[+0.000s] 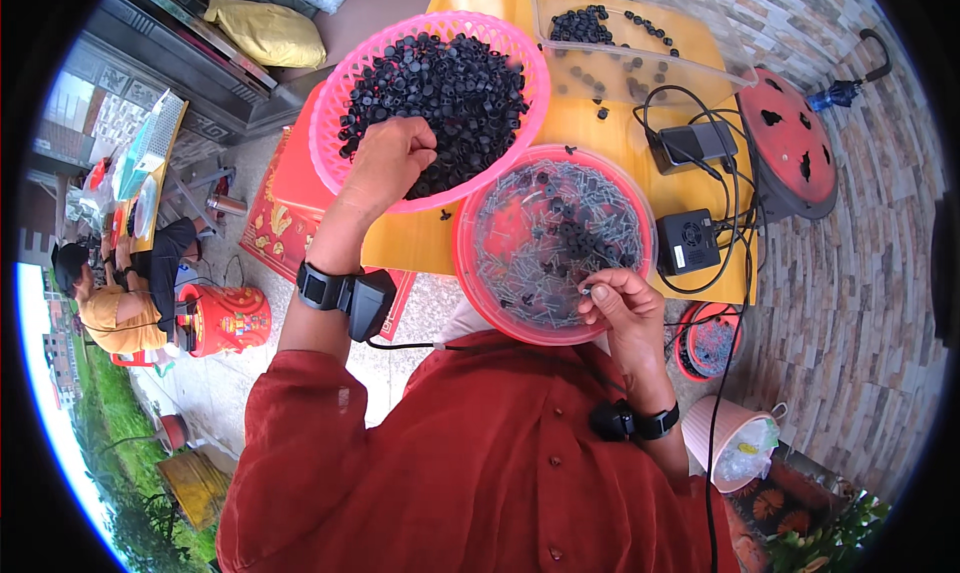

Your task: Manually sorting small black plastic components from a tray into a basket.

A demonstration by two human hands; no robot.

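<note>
A pink openwork plastic basket heaped with small black plastic caps stands at the far left of the table. Over its near edge is my left hand, its fingers curled into a pinch against the caps; whatever is in them is hidden. Close to my body sits a round red tub of loose silvery screws, with a cluster of black caps on top. At the tub's near right rim, my right hand pinches a small dark part between thumb and forefinger.
The yellow table also bears a clear plastic bin with black caps and black boxes with looped cables. A red stool stands right, above a pink bucket. Another person sits far left.
</note>
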